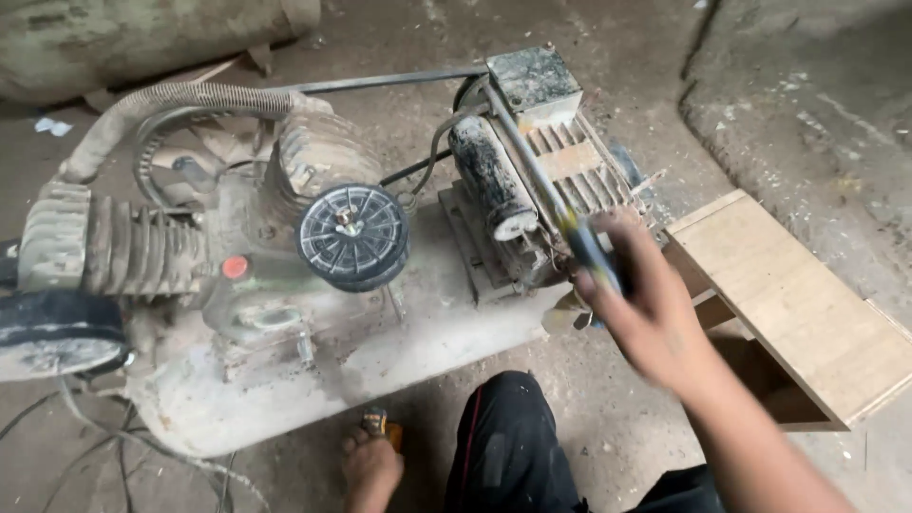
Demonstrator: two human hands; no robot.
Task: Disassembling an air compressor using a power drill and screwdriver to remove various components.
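On the dusty concrete floor, head view, I read the scene as follows.

Right hand: my right hand (651, 309) is raised over the machine, fingers wrapped around a screwdriver (560, 214); the grip is closed on its handle, which is blurred.

Screwdriver: its blue and yellow handle sits inside my fist, and the long metal shaft slants up and to the left across the electric motor (532, 180), ending near the motor's grey box-shaped cover (534, 84).

Left hand: my left hand (370, 470) is low in the frame beside my knee in black trousers (508, 446), next to a small orange and dark object (380, 425) on the floor. I cannot tell whether the fingers grip it or merely rest against it.

Air compressor: the whole unit lies across the left and centre, caked in pale dust.

Tank: the white cylindrical tank (380, 351) is the one vessel here; it is sealed, so I cannot see what is in it. The motor and pump stand on top of it.

Pump: finned cylinders (133, 249) lie at the left, with a round black filter cap (353, 236) facing up and a red plug (235, 267) just beside it.

Hose: a ribbed hose (180, 100) arches over the pump.

Belt: a drive belt (389, 81) runs from the pump side to the motor.

Wooden box: an open plywood box (798, 304) stands just right of the motor, its inside in shadow.

Wires: loose wires (114, 446) trail at the lower left.
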